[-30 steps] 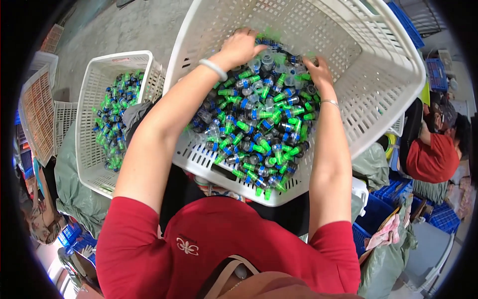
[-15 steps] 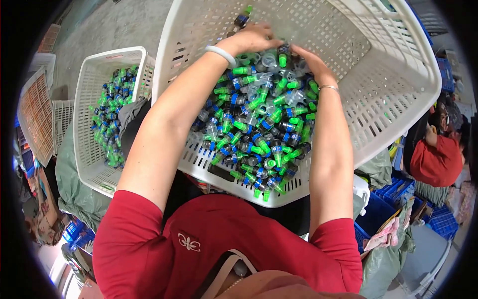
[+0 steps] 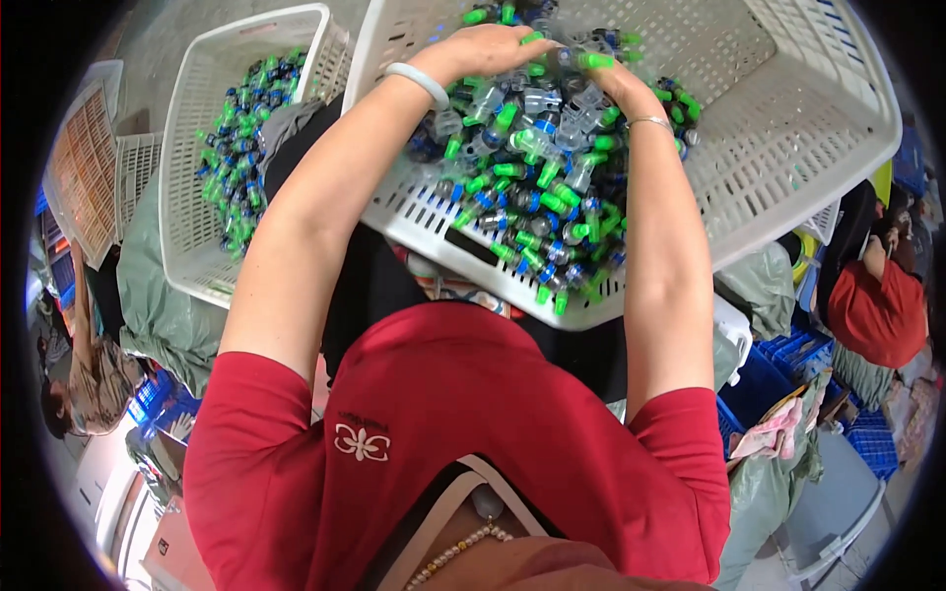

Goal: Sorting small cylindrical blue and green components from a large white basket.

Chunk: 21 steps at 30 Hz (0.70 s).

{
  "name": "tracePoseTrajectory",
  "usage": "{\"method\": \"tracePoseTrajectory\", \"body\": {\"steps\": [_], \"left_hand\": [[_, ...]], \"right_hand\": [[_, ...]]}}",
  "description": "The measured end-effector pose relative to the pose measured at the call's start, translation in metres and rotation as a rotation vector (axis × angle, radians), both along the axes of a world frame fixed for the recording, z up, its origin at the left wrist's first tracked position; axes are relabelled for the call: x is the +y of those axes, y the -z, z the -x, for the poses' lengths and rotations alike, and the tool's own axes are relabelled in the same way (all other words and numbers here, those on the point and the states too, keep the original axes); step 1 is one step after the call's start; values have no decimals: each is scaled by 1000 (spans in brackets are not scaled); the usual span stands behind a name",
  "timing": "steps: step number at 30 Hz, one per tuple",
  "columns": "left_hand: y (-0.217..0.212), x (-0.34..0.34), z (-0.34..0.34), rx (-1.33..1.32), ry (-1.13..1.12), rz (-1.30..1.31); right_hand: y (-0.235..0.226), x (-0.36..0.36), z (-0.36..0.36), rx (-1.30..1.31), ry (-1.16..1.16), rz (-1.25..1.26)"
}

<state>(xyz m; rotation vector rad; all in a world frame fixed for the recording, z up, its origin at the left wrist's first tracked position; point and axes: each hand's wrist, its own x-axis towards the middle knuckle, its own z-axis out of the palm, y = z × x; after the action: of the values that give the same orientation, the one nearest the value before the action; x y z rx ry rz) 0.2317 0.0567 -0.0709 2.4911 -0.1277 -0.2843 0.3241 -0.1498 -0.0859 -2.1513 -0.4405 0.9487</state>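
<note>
Small bottle-shaped plastic pieces [image 3: 537,202] with dark bodies, blue bands and bright green tips lie heaped in a large white slatted basket [image 3: 788,192] tilted toward me. Clear plastic caps [image 3: 547,101] are mixed among them. Across the far side of the heap reaches my left hand [image 3: 493,51], fingers stretched to the right over the pieces. From the right side my right hand [image 3: 628,89] curves inward against the heap, its fingers extended and partly covered by pieces. A few pieces lie between the two hands, gripped by neither as far as I can see.
At left stands a smaller white basket [image 3: 177,212] holding similar green-tipped pieces. Green sacks [image 3: 163,286] rest beside it. To the right are blue crates [image 3: 754,389], a grey bin [image 3: 833,497] and a person in a red top [image 3: 877,310].
The baskets sit higher in the picture now. Both hands have shifted on the heap, and pieces have spread toward the right side of the large basket.
</note>
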Motion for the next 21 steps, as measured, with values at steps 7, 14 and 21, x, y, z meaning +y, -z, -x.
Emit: {"method": "tracePoseTrajectory", "body": {"steps": [7,14,21], "left_hand": [[13,14,55,-88,-249,-162],[-7,13,105,-477,-293,-17],[-9,-42,185,86,-662,1014]], "right_hand": [[12,23,45,-228,25,-101],[-14,-20,87,-1128,51,129],[-76,9,221,-454,-133,-466]]}}
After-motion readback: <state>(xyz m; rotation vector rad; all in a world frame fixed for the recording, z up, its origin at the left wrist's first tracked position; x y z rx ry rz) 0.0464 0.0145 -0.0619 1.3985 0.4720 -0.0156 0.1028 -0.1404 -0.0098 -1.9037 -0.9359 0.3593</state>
